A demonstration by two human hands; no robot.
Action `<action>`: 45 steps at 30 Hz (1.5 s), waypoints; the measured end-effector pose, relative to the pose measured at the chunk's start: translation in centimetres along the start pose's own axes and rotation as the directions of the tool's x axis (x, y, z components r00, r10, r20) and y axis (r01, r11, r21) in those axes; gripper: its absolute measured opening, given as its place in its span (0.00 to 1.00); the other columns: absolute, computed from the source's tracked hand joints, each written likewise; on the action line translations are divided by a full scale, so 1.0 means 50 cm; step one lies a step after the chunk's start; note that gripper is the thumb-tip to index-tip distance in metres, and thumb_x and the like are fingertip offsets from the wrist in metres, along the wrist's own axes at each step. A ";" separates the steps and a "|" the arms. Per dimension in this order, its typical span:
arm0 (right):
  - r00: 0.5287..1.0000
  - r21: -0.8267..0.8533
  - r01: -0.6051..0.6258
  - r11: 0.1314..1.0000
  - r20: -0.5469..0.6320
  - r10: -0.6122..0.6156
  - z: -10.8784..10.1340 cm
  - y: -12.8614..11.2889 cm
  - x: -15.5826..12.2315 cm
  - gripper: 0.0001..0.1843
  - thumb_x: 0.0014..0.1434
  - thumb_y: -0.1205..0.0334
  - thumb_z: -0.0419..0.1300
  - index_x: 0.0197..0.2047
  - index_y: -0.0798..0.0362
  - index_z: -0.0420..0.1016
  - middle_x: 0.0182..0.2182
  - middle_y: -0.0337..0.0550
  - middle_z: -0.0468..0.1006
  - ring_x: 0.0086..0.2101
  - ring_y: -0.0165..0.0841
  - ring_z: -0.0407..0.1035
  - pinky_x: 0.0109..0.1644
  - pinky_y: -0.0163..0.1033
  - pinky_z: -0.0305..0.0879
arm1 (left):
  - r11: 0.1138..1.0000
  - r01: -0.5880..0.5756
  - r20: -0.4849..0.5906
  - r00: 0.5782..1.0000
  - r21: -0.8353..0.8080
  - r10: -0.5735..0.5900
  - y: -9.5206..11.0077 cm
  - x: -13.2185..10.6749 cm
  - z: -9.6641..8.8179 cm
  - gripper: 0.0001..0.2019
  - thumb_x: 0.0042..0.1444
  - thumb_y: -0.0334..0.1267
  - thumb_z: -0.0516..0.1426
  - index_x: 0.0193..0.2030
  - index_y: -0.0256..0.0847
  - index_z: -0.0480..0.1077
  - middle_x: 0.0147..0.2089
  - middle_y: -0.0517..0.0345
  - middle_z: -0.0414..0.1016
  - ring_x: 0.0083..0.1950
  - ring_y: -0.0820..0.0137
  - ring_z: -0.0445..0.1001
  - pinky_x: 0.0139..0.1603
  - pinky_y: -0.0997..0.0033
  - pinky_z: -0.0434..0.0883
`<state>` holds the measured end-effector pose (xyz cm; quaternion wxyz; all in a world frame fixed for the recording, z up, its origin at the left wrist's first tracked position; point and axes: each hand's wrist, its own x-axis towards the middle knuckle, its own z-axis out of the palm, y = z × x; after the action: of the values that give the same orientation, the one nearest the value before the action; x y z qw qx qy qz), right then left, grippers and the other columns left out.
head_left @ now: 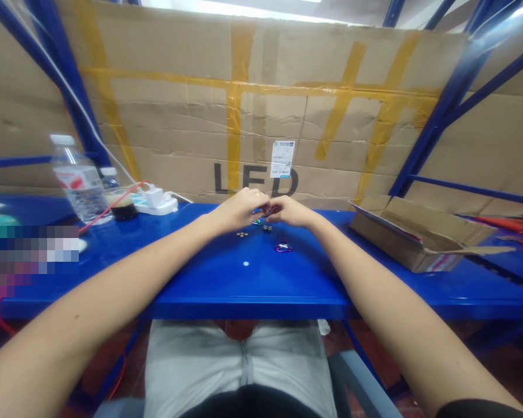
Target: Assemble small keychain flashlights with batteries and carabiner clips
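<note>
My left hand [239, 209] and my right hand [290, 210] meet over the far middle of the blue table [253, 284], fingers pinched together on a small green-and-metal part [258, 220] between them. Its exact shape is too small to make out. Just in front of the hands lie a small purple ring-shaped piece [283, 248], a few small metal bits [242, 234] and a tiny white dot [246, 264].
An open cardboard box [418, 241] sits at the right. At the left stand a water bottle [81, 186], a dark-filled jar [119, 200] and a white power strip [157, 203] with red cable. Taped cardboard walls the back.
</note>
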<state>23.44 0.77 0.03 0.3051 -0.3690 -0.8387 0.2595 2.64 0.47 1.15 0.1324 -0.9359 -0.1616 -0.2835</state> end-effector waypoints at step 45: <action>0.886 -0.088 -0.040 0.995 0.457 0.076 0.036 -0.088 -0.020 0.12 0.43 0.68 0.67 0.35 0.54 0.78 0.30 0.35 0.76 0.31 0.29 0.67 0.34 0.33 0.61 | 0.914 0.400 0.757 0.576 0.067 -0.308 0.018 -0.011 -0.060 0.05 0.46 0.31 0.58 0.31 0.40 0.75 0.25 0.58 0.78 0.27 0.69 0.73 0.30 0.73 0.62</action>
<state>20.70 -2.98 1.40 0.0757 -0.3334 -0.8849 0.3165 1.10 -1.48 3.11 -0.0584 -0.9219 -0.3693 0.1014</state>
